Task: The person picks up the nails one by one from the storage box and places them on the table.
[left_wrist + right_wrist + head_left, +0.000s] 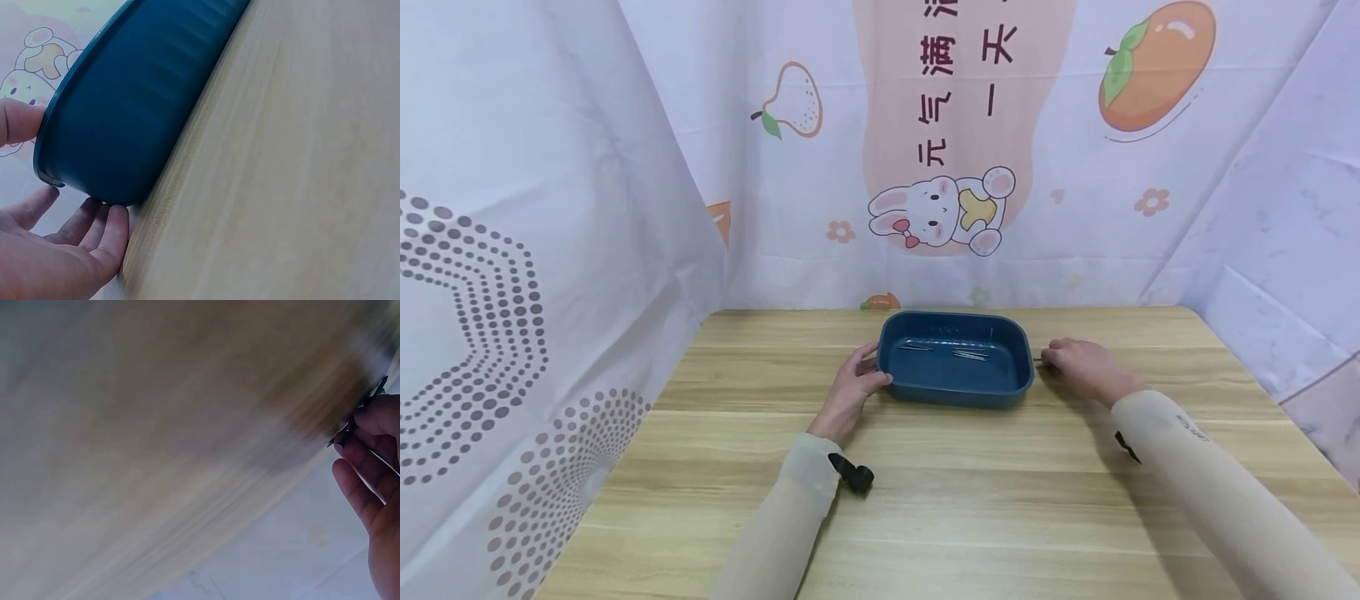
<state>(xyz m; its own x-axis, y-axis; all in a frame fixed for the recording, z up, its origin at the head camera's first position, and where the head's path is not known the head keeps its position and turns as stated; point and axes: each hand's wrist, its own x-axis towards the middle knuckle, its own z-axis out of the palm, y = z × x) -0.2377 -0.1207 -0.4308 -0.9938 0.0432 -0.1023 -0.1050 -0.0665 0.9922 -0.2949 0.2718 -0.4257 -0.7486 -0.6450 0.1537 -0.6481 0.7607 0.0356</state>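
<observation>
A dark blue tray (958, 393) stands on the wooden table (970, 508), with a few thin metal pins (970, 355) lying in it. My left hand (857, 379) grips the tray's left end. In the left wrist view the thumb (19, 122) lies on the rim of the tray (137, 106) and the fingers (94, 228) touch its lower corner. My right hand (1075, 362) rests on the table just right of the tray. It pinches a thin dark pin (357, 420) at the fingertips (375, 422). In the head view that pin (1038, 360) points toward the tray.
Printed fabric walls (940, 167) close in the table at the back and on both sides. A black strap mount (854, 477) sits on my left wrist. Bare wood stretches between the tray and the near edge.
</observation>
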